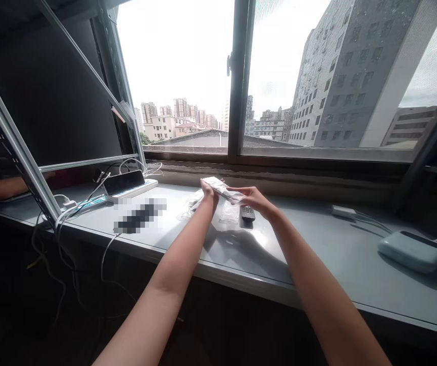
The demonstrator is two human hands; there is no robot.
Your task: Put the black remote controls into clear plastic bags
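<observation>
Above the table (218, 254), my left hand (208, 190) is closed around one end of a white item in a clear plastic bag (222, 189). Fingers of my right hand (255, 197) pinch the bag's loose right end. What the bag contains is too small to make out. Just below my right hand lies a black remote control (248, 215) with rows of buttons. A flat clear plastic bag (229, 213) rests between the remote and my left wrist. Crumpled clear plastic (191, 204) sits left of my left wrist, partly behind it.
A phone (125, 182) leans on a white power strip (136, 190) at the left, with cables hanging over the edge. Metal shelf posts (16, 137) rise there. A blurred-out dark object (139, 218) lies nearby. At right stand a blue-grey device (412, 249) and a white adapter (343, 211).
</observation>
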